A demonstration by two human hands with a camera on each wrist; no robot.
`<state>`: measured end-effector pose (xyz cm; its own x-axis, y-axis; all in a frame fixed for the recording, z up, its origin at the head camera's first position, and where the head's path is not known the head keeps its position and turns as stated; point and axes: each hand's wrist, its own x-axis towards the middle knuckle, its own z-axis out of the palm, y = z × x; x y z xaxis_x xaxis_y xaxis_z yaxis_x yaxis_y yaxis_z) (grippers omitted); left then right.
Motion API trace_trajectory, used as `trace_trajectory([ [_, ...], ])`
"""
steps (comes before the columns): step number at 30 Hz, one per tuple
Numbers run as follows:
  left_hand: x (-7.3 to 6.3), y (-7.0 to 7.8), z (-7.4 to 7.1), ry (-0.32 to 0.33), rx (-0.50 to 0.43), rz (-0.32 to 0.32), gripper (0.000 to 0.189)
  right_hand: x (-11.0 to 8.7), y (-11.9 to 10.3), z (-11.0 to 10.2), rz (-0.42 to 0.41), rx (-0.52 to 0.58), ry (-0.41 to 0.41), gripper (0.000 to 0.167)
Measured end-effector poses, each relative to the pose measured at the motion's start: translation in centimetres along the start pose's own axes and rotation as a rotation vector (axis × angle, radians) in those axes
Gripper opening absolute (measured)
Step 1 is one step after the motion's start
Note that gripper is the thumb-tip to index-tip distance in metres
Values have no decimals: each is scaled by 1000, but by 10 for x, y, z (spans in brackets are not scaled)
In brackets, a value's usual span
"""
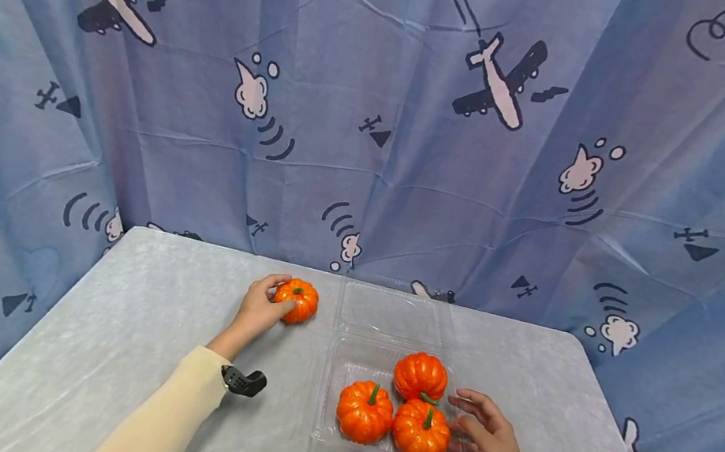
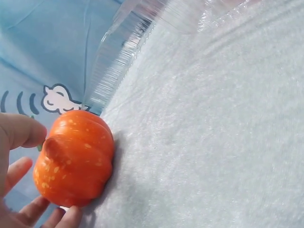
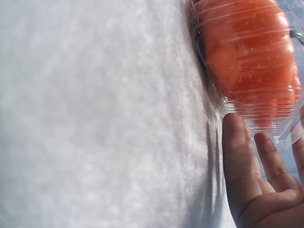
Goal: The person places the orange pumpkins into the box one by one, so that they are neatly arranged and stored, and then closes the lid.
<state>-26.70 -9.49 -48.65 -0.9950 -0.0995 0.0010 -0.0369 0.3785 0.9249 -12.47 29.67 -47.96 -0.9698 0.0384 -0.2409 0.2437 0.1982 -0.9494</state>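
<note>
Thumb and fingers of my left hand (image 1: 258,308) are around a small orange pumpkin (image 1: 300,302) with a green stem, at the left of the table. Up close in the left wrist view, the thumb lies by the stem and fingertips reach under the pumpkin (image 2: 78,161). A clear plastic container (image 1: 334,393) lies with its lid (image 1: 391,315) folded back. Inside are three more pumpkins: one at the back right (image 1: 420,376), one at the left (image 1: 364,412), one at the front right (image 1: 422,430). My right hand (image 1: 495,444) has extended fingers, with fingertips right at the container's right wall.
The table (image 1: 119,345) has a pale fabric-like cover. Behind it hangs a blue curtain (image 1: 355,97) printed with airplanes, reaching down to the table's back edge. A black band (image 1: 243,381) is on the left wrist.
</note>
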Motion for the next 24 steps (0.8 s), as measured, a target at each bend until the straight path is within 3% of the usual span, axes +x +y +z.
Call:
trace_trajectory([
  [15, 2, -1, 5, -2, -25, 12, 43, -1, -2, 1, -10, 9, 8, 45],
  [24, -1, -6, 6, 26, -44, 54, 40, -1, 0, 1, -8, 5, 5, 44],
])
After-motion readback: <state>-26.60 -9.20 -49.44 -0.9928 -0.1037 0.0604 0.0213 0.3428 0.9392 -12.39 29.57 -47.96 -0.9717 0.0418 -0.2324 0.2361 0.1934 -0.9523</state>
